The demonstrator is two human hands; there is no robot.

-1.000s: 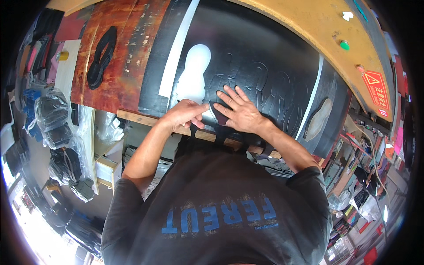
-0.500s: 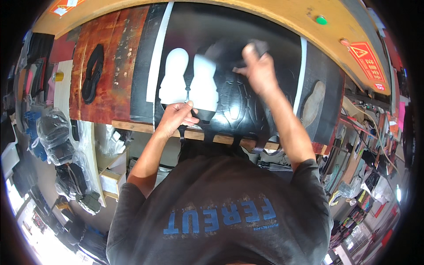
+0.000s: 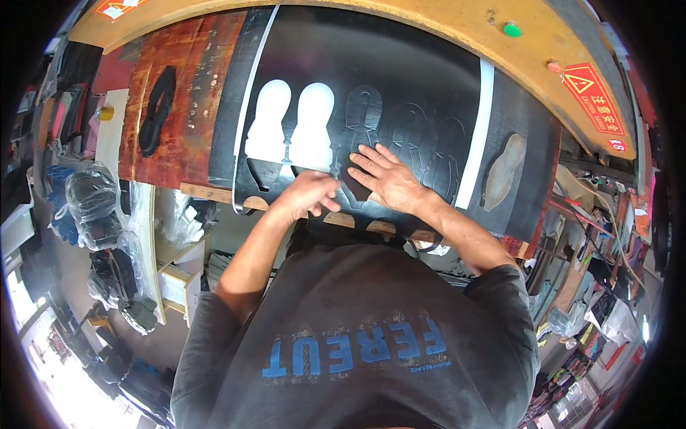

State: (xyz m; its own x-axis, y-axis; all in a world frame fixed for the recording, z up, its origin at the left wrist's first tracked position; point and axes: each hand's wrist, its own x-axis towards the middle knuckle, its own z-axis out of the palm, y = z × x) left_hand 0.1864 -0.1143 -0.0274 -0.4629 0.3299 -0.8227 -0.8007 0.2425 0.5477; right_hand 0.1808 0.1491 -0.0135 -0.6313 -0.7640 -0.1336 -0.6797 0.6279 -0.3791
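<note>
A black sheet (image 3: 400,43) covers the work surface. Two sole-shaped openings in it, the left cut-out (image 3: 271,111) and the right cut-out (image 3: 315,111), show white. Beside them lies a black sole-shaped piece (image 3: 363,107), its outline still marked in the sheet. My right hand (image 3: 389,182) rests flat over its lower part, fingers spread, holding nothing. Near the sheet's front edge, below the right cut-out, my left hand (image 3: 309,194) hovers or lightly touches, fingers loosely curled and apart. Nothing shows in it.
More sole outlines (image 3: 436,161) run to the right on the sheet. A grey sole shape (image 3: 504,171) lies farther right, and a black sole-shaped frame (image 3: 156,111) on the reddish board (image 3: 193,79) at left. A yellow machine beam (image 3: 429,32) with a green button (image 3: 511,29) spans the far side.
My right hand has come down and left from the upper right, and the dark piece it held is no longer in it. My left hand has moved slightly right and loosened its pinch at the front edge.
</note>
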